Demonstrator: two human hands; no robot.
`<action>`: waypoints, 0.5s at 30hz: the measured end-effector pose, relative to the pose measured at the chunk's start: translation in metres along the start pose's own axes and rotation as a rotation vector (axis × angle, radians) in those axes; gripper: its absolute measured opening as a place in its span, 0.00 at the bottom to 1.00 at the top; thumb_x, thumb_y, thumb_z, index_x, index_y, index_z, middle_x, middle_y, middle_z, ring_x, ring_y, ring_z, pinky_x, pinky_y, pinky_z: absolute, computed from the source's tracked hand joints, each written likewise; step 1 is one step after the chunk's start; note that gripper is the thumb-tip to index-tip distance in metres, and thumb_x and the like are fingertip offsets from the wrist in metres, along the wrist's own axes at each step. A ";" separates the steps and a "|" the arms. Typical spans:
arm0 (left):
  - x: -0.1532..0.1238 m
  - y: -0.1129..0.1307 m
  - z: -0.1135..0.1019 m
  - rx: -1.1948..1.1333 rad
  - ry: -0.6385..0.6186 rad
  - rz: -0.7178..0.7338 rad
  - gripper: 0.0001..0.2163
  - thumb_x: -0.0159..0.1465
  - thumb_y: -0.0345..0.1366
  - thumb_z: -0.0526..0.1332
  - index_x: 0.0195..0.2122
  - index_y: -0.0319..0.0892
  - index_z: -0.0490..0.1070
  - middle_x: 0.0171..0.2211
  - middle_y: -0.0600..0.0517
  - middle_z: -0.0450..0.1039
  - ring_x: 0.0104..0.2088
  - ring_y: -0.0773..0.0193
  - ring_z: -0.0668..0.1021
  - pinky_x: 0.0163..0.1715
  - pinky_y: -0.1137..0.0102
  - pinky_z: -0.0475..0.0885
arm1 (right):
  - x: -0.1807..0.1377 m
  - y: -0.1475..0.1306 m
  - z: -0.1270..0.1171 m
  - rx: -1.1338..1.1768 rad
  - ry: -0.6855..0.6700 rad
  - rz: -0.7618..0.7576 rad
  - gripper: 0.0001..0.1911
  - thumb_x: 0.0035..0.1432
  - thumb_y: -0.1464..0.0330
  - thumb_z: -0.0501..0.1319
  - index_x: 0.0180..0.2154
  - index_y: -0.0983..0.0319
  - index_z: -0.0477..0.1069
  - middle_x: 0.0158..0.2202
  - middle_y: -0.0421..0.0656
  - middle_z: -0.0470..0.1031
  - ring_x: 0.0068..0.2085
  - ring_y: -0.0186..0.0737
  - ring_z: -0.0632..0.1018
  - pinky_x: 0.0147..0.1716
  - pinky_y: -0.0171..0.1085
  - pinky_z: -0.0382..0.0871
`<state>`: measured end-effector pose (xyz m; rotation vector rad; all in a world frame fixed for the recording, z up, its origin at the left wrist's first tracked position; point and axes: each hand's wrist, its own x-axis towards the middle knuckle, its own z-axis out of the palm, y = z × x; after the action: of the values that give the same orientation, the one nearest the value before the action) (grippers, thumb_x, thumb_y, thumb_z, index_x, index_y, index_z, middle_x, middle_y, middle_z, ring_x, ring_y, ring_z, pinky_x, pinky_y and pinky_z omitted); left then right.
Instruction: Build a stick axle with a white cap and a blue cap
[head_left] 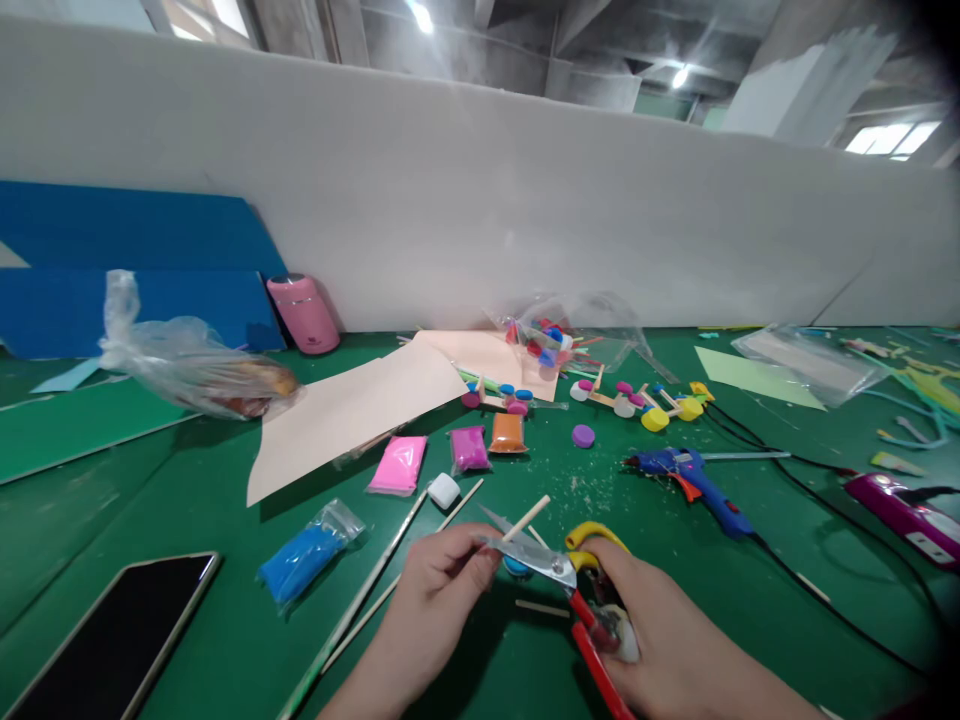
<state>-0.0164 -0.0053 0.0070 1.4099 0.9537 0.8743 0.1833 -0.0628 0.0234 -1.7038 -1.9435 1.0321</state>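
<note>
My left hand [442, 590] pinches a short, thin wooden stick [531, 515] between thumb and fingers. In my right hand [656, 625] is a pair of scissors [553, 568] with yellow and red handles. The blades point left toward my left fingertips, one lying along the stick; whether they touch it I cannot tell. Below the blades a blue round cap [516, 567] is partly hidden. A short cut piece of stick [541, 608] lies beneath the scissors. Longer sticks [390, 570] extend on the table beside my left wrist, near a white block [443, 490].
Clay packets in pink [399, 465], magenta [470, 448], orange [508, 434] and blue [307, 555] lie ahead and left. A phone [120, 640] rests at left. Right are a blue glue gun [690, 475], its cord, and a power strip [907, 515]. Small wheeled models [626, 400] stand behind.
</note>
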 end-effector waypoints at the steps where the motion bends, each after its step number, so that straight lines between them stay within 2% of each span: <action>1: 0.000 -0.001 -0.001 -0.050 -0.038 -0.036 0.07 0.57 0.35 0.57 0.26 0.38 0.72 0.18 0.57 0.60 0.21 0.71 0.61 0.20 0.77 0.55 | -0.001 0.000 -0.001 -0.011 -0.005 0.007 0.12 0.45 0.70 0.57 0.35 0.59 0.59 0.29 0.38 0.69 0.25 0.33 0.67 0.23 0.30 0.59; 3: 0.001 -0.003 -0.001 -0.150 -0.090 -0.096 0.08 0.57 0.36 0.58 0.26 0.38 0.71 0.17 0.58 0.58 0.20 0.72 0.59 0.19 0.77 0.53 | -0.002 0.000 -0.002 -0.043 -0.021 0.036 0.11 0.45 0.70 0.57 0.33 0.59 0.58 0.27 0.38 0.69 0.24 0.33 0.67 0.22 0.30 0.58; 5: 0.002 -0.005 0.001 -0.215 -0.089 -0.149 0.08 0.56 0.37 0.59 0.26 0.37 0.71 0.17 0.58 0.58 0.19 0.72 0.59 0.19 0.77 0.52 | -0.003 0.000 -0.002 -0.076 -0.032 0.072 0.09 0.45 0.69 0.57 0.31 0.59 0.58 0.25 0.38 0.69 0.23 0.33 0.66 0.21 0.31 0.56; 9: 0.003 -0.008 0.009 -0.227 0.061 -0.218 0.09 0.54 0.40 0.61 0.28 0.38 0.71 0.18 0.57 0.63 0.17 0.73 0.59 0.17 0.78 0.52 | -0.002 0.000 0.000 -0.100 -0.016 0.106 0.09 0.45 0.68 0.57 0.30 0.59 0.57 0.24 0.38 0.68 0.23 0.33 0.65 0.20 0.31 0.55; 12: 0.003 -0.006 0.011 -0.174 0.144 -0.141 0.08 0.52 0.39 0.62 0.25 0.38 0.70 0.19 0.56 0.65 0.19 0.72 0.62 0.18 0.78 0.56 | 0.000 0.000 0.003 -0.093 0.003 0.099 0.09 0.46 0.68 0.56 0.31 0.59 0.58 0.25 0.38 0.68 0.23 0.33 0.64 0.21 0.30 0.55; 15: 0.002 -0.003 0.008 -0.109 0.152 -0.060 0.08 0.52 0.37 0.62 0.21 0.37 0.69 0.18 0.56 0.63 0.20 0.71 0.63 0.19 0.78 0.57 | 0.001 0.000 0.004 -0.051 -0.004 0.072 0.09 0.47 0.69 0.56 0.33 0.59 0.58 0.26 0.37 0.68 0.24 0.33 0.65 0.22 0.30 0.57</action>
<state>-0.0083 -0.0066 0.0038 1.2302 1.0414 0.9841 0.1799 -0.0633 0.0205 -1.8122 -1.9398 1.0200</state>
